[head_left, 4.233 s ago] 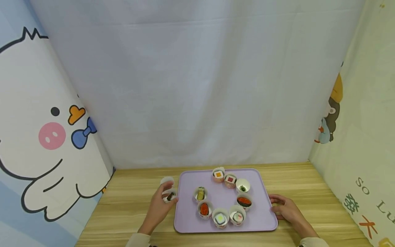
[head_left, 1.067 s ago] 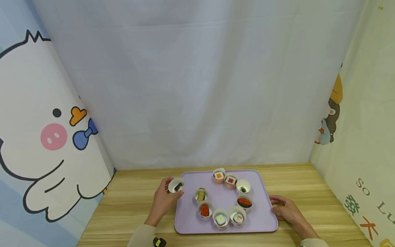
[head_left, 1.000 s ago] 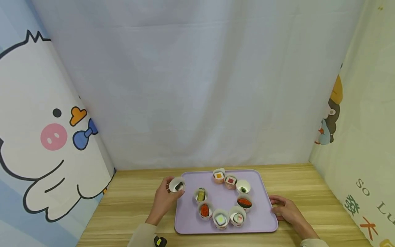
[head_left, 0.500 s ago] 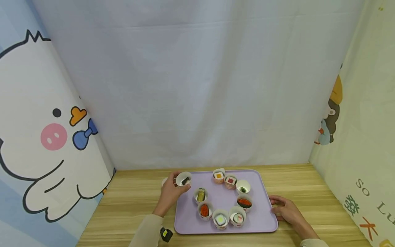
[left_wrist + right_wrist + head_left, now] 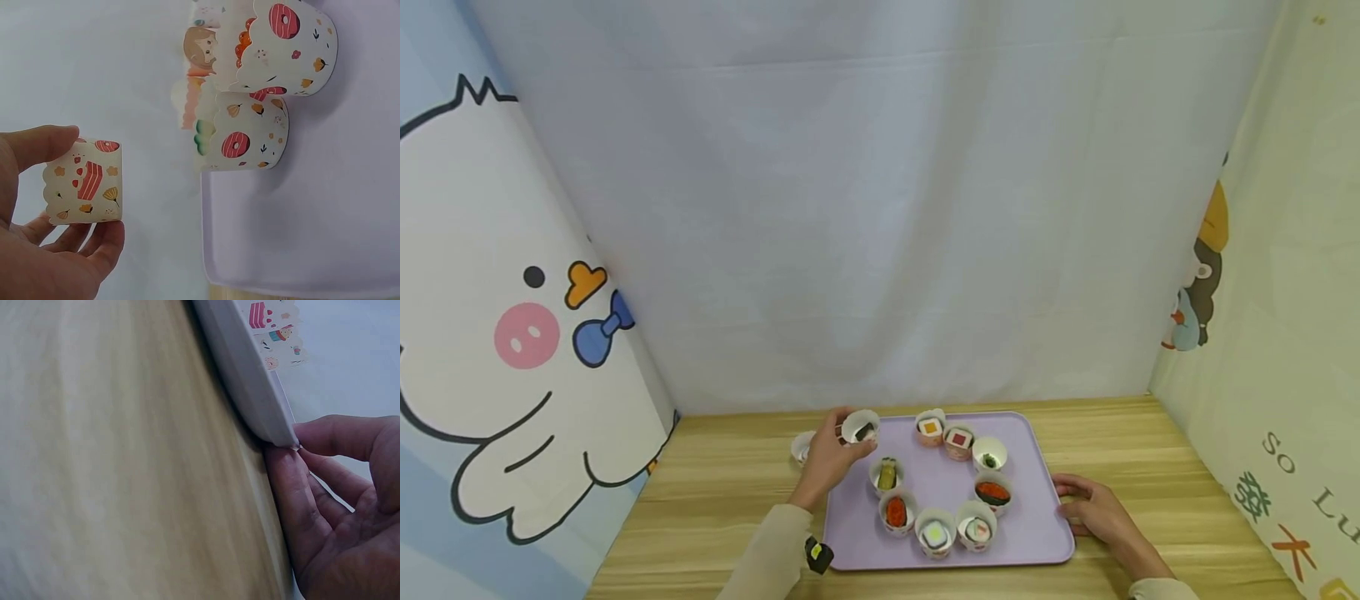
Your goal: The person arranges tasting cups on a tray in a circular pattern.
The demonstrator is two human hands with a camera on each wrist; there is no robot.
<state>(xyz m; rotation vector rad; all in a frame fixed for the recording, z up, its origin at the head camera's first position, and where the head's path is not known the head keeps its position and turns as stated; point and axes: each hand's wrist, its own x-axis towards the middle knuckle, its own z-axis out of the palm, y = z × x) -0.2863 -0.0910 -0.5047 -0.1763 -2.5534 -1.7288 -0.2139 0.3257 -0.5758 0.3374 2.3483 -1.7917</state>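
My left hand (image 5: 827, 462) holds a paper baking cup (image 5: 859, 427) over the far left corner of the lilac tray (image 5: 943, 479). Inside the cup lies a small dark-and-white sushi piece (image 5: 865, 432). The left wrist view shows thumb and fingers on opposite sides of this cup (image 5: 87, 187), which is printed with cake and flowers. At the tray's right side, my right hand (image 5: 1097, 508) grips the edge. Its thumb (image 5: 334, 434) lies on the rim and a finger lies beneath, in the right wrist view.
Several paper cups with sushi pieces stand in a ring on the tray, among them a red-topped one (image 5: 896, 512) and a yellow-green one (image 5: 887, 475). Another paper cup (image 5: 801, 448) stands on the wooden table (image 5: 730, 475) left of the tray. A white curtain (image 5: 880, 250) hangs behind.
My left hand has lifted the paper cup from the table left of the tray and carried it right and away, over the tray's far left corner. The right hand has stayed at the tray's edge.
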